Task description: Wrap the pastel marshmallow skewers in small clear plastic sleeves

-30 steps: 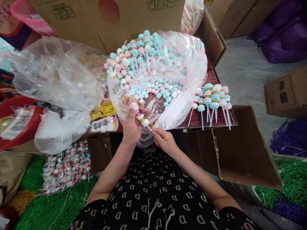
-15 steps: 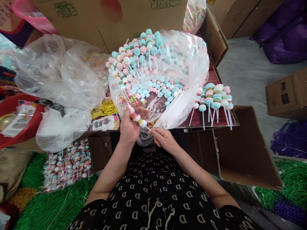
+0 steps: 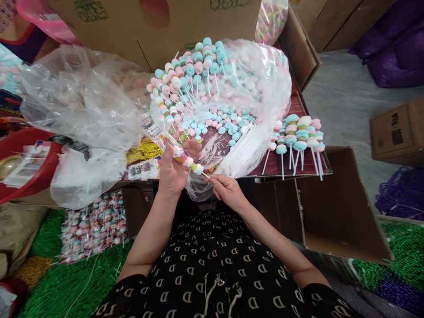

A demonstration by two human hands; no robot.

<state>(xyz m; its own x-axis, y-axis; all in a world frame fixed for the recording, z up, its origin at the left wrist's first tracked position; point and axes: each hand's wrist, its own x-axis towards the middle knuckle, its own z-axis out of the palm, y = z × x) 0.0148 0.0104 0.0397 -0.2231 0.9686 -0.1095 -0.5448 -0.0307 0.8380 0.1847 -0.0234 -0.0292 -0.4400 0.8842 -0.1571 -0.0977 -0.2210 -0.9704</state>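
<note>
Head view, single entry. Left hand [image 3: 172, 170]: fingers curled around a candy skewer [image 3: 188, 162], pastel pink, blue and cream discs on a white stick, tilted up and away, a printed tag [image 3: 151, 128] at its far end. Right hand [image 3: 228, 191]: thumb and forefinger pinched narrowly on the stick's near end; both hands above the front edge of the bench [image 3: 274, 165], a dark red board. Just beyond the hands, on the bench: one clear plastic bag [image 3: 265, 88], open, holding a heap of similar skewers [image 3: 205, 88]. Toward the bench's right end: a small row of skewers [image 3: 294, 137], lying beside the bag, sticks toward the front edge. Along the front edge, left of the hands: a stack of printed labels [image 3: 142, 170] and a gold foil bundle [image 3: 144, 152]. Off the bench's left end: crumpled clear plastic [image 3: 79, 106] and a red basin [image 3: 20, 163]. Below the front edge: a pile of bagged skewers [image 3: 92, 227] on green bead strands [image 3: 73, 287], left; an open cardboard box [image 3: 331, 207], right. Upper right corner: purple bags [image 3: 394, 57] on the floor.
</note>
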